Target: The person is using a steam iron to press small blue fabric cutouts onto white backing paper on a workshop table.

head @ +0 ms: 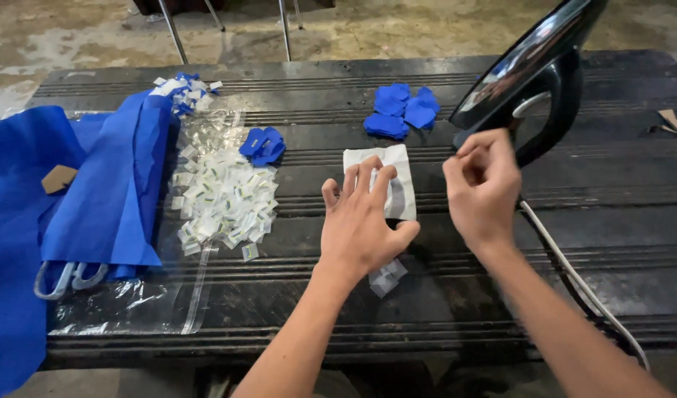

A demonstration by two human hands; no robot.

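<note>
Where the dark worktop [618, 221] carries blue fabric [95, 199] at the left, a black iron [534, 81] is stood on end far right. The left hand [364, 225] is laid with fingers spread on a white paper piece [405, 184] at centre. The right hand [482, 188] is held just right, fingers curled together, apparently empty. A heap of small white tags [224, 199] is seen left of the paper.

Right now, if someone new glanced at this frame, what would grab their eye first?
Probably the two bare hands mid-table: the left hand spread flat on a white cloth piece, the right hand raised just short of the black clothes iron standing upright at back right. Next, the blue fabric heaped at the left edge, with a pile of small white labels on clear plastic beside it.
</note>
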